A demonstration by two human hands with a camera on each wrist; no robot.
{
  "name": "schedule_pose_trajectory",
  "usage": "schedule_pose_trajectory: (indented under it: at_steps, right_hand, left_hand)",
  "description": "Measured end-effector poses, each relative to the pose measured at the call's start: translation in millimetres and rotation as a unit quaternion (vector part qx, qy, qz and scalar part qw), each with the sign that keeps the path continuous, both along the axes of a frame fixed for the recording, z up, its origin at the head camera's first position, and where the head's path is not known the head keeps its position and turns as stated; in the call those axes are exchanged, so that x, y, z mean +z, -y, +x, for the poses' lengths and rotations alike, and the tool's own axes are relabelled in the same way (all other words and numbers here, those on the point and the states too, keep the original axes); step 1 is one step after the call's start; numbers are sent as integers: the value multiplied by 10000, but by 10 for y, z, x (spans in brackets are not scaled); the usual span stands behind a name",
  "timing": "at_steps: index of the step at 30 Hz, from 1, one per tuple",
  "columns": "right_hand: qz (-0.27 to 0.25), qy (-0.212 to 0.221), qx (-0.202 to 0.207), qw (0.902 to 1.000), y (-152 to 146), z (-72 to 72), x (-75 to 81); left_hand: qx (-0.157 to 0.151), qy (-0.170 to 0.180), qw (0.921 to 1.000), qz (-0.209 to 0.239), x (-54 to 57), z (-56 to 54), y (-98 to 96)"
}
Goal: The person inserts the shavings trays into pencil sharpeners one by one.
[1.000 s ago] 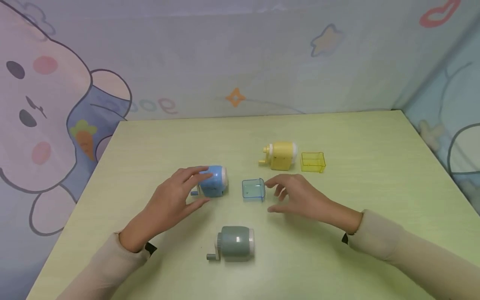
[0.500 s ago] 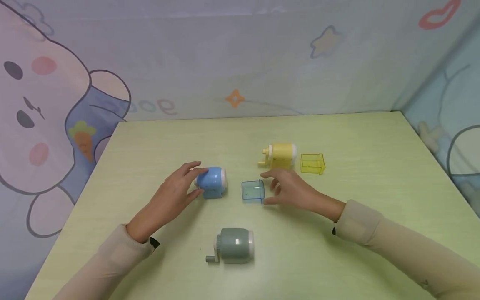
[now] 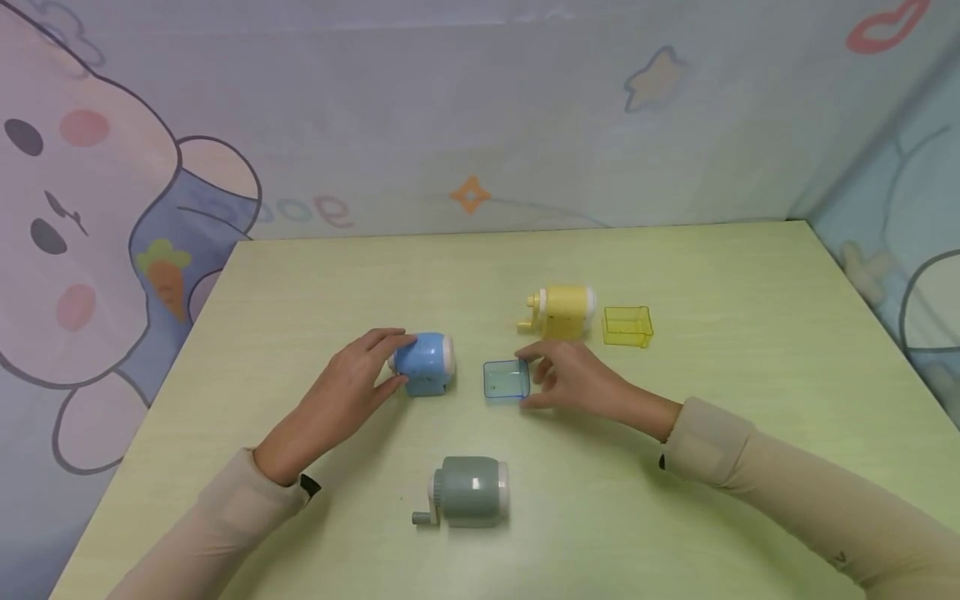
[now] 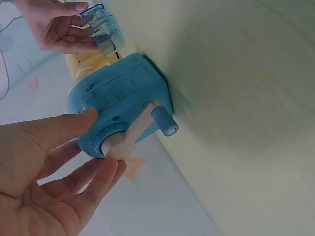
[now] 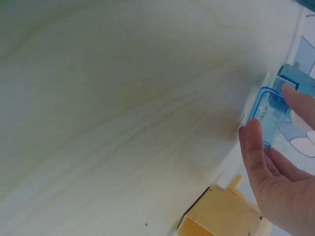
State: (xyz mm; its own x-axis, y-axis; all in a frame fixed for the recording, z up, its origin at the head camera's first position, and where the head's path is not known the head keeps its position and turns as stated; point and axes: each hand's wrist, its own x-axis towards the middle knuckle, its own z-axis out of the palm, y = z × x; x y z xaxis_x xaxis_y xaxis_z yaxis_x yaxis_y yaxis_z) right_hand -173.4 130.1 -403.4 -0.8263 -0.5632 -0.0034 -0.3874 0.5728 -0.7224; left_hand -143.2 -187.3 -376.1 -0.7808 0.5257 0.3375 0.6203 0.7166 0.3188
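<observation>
While the left hand (image 3: 341,392) steadies a blue sharpener (image 3: 424,363) between thumb and fingers, the right hand (image 3: 577,379) pinches a clear blue tray (image 3: 505,381) by opposite sides. Both things are near the middle of a pale green table (image 3: 315,283), just beside each other with a gap between. The left wrist view shows the thumb against the sharpener's body and fingertips at the hub of a white crank (image 4: 140,123), which ends in a blue knob (image 4: 165,121). From the head view, the right thumb lies at the tray's near corner and the forefinger at its far corner; the opening faces up. Dark lettering on the tray, visible from the right wrist, is too small to read. Beyond the right hand stands a yellow sharpener (image 3: 566,310), its crank toward the person's left, with a clear yellow tray (image 3: 627,326) just to its right. Nearest the person, apart from both hands, a grey-green sharpener (image 3: 472,490) also points its crank left. A printed cloth (image 3: 540,108) hangs behind the table.
</observation>
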Motion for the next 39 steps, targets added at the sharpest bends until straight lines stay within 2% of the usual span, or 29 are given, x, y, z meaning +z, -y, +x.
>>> schedule_pose_trajectory:
  at_steps: [25,39]
  right_hand:
    - [-116,31,17,9999,22,-24,-24]
    - [-48,-1,73,10000,202,-95,15]
  left_hand:
    - [68,11,10000,18,-21,5,-13]
    - [76,47,10000,14,-9,-11,-23]
